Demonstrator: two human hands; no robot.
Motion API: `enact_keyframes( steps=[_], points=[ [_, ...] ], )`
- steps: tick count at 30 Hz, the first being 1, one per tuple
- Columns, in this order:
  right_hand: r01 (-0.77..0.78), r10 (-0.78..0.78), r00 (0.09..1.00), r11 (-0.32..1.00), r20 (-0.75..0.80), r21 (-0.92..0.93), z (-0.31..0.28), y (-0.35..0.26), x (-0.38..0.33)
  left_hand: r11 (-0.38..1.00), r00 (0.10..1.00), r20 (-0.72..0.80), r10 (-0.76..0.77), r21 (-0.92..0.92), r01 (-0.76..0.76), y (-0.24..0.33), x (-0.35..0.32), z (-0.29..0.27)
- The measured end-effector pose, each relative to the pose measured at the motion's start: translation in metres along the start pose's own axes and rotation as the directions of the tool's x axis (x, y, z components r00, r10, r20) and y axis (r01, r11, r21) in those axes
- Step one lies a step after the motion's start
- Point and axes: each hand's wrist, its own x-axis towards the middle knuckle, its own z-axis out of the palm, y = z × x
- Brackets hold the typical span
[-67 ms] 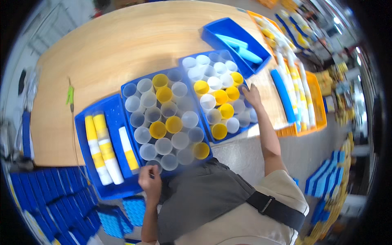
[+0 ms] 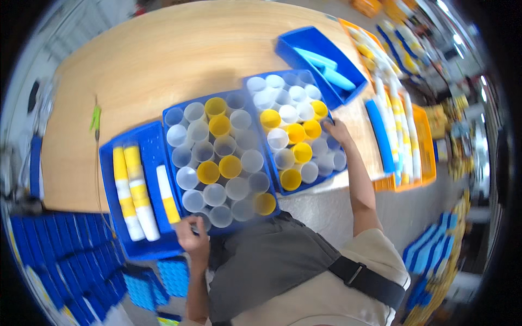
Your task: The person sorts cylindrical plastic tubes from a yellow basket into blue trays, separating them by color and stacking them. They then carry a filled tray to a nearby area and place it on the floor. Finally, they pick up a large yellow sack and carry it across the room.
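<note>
Wooden table, blue trays of cups between the hands

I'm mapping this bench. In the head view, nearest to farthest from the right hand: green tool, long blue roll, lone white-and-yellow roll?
1. Long blue roll, right side
2. Lone white-and-yellow roll, left blue tray
3. Green tool, far left

Yellow and translucent whitish cups stand in adjoining blue trays.
</note>
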Motion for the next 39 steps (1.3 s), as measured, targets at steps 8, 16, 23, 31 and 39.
enact_keyframes(
  steps=[8, 16, 23, 31, 39],
  points=[
    [-0.067, -0.12, 0.901, 0.912, 0.418, 0.405, -0.043, 0.013, 0.031, 0.781, 0.999, 0.012, -0.035, 0.624, 0.02, -0.009, -0.003, 0.049],
    [0.041, -0.313, 0.844, 0.848, 0.436, 0.529, -0.118, -0.043, 0.016, 0.949, 0.938, -0.146, -0.315, -0.034, 0.314, 0.076, -0.044, 0.117],
    [0.383, -0.59, 0.69, 0.789, 0.42, 0.48, -0.04, -0.117, 0.007, 0.515, 0.816, 0.155, -0.556, -0.706, 0.485, 0.093, -0.003, 0.127],
    [0.486, -0.611, 0.428, 0.777, 0.665, 0.401, 0.013, -0.151, -0.014, 0.491, 0.832, 0.223, -0.508, -0.719, 0.492, 0.103, 0.002, 0.099],
    [0.402, -0.538, 0.417, 0.832, 0.733, 0.381, 0.046, -0.183, -0.082, 0.608, 0.807, 0.24, -0.539, -0.553, 0.57, 0.097, 0.007, 0.082]
  ],
)
